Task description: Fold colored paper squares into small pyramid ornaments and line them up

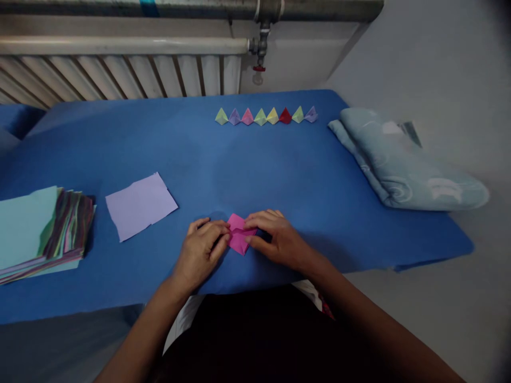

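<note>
A small pink folded paper [238,242] lies at the front of the blue-covered table [255,165], with creases and folded flaps showing. My left hand [202,250] grips its left edge between thumb and fingers. On the opposite side, my right hand [279,238] has its thumb and fingertips closed on the right corner. The fingers hide both side corners of the paper. Left of my hands lies a flat lilac paper sheet [141,206] with uneven edges.
A thick stack of coloured paper [27,226] sits at the far left. Several small folded paper pieces [261,117] form a row near the back edge. A folded light-blue blanket [407,165] rests on the right. Behind the table stand a radiator [131,74] and a valve [261,45].
</note>
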`<state>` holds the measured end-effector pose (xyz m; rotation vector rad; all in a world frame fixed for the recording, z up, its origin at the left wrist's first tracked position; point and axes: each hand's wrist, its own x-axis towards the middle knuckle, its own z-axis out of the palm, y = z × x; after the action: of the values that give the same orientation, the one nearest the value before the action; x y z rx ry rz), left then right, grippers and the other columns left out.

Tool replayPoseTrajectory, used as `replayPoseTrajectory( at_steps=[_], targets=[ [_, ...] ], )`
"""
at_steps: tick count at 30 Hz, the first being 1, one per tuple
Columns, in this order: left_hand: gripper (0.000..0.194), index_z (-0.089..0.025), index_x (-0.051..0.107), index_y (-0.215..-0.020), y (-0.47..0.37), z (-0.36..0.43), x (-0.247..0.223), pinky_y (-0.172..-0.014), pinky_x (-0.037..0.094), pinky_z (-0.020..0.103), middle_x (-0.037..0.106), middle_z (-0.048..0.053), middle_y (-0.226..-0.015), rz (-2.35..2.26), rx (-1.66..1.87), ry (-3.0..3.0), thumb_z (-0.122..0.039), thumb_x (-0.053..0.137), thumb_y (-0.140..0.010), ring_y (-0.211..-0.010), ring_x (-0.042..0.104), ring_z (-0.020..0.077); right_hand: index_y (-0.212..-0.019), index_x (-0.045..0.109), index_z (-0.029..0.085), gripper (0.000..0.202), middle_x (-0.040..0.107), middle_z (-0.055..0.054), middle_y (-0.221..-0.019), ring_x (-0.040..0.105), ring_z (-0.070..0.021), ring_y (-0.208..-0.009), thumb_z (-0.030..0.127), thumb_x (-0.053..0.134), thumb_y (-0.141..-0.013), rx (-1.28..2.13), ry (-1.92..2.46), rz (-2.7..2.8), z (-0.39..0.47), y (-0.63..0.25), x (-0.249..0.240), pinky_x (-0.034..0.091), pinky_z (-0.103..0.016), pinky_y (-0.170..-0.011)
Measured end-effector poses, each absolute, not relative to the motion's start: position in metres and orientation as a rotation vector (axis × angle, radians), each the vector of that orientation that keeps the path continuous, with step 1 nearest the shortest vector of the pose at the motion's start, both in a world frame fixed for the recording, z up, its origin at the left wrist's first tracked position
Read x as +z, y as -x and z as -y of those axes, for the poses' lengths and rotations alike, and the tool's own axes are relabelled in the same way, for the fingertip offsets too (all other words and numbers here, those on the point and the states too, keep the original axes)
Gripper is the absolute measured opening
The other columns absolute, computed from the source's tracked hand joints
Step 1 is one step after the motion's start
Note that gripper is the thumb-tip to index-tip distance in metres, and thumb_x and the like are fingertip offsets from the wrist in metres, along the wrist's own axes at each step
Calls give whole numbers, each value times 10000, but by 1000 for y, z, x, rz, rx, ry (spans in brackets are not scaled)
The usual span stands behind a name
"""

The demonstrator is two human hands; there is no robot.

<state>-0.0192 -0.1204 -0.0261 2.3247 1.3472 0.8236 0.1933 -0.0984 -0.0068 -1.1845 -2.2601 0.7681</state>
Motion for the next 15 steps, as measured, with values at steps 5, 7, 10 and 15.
replayPoseTrajectory(
  at_steps=[5, 7, 10, 15],
  targets=[
    [142, -227, 608, -986, 18, 122, -28, -997, 396, 451, 703, 38, -1056, -1367, 832, -2366, -222, 485, -917, -999, 639, 182, -881, 663, 205, 124, 681, -36, -1030, 585, -188, -943, 154, 556, -847, 654, 1295, 2270, 99, -186, -13, 353, -360, -836],
    [147, -220, 610, -987, 18, 123, -29, -984, 404, 449, 697, 52, -1067, -1397, 838, -2401, -204, 481, -918, -1001, 635, 188, -886, 660, 204, 142, 679, -41, -1038, 584, -192, -960, 134, 543, -847, 659, 1305, 2262, 99, -186, -14, 360, -364, -842],
    [139, -203, 627, -937, 19, 124, -30, -961, 414, 443, 695, 63, -1053, -1447, 866, -2437, -208, 490, -917, -978, 634, 196, -874, 647, 198, 124, 672, -59, -1058, 585, -202, -972, 141, 539, -852, 668, 1333, 2251, 99, -187, -14, 378, -382, -861],
    [159, -206, 637, -866, 18, 124, -30, -916, 407, 458, 695, 54, -1003, -1544, 830, -2402, -266, 500, -919, -927, 623, 208, -813, 619, 190, 97, 640, -98, -1120, 568, -221, -1060, 171, 540, -865, 651, 1354, 2200, 96, -188, -16, 406, -411, -914]
  ],
)
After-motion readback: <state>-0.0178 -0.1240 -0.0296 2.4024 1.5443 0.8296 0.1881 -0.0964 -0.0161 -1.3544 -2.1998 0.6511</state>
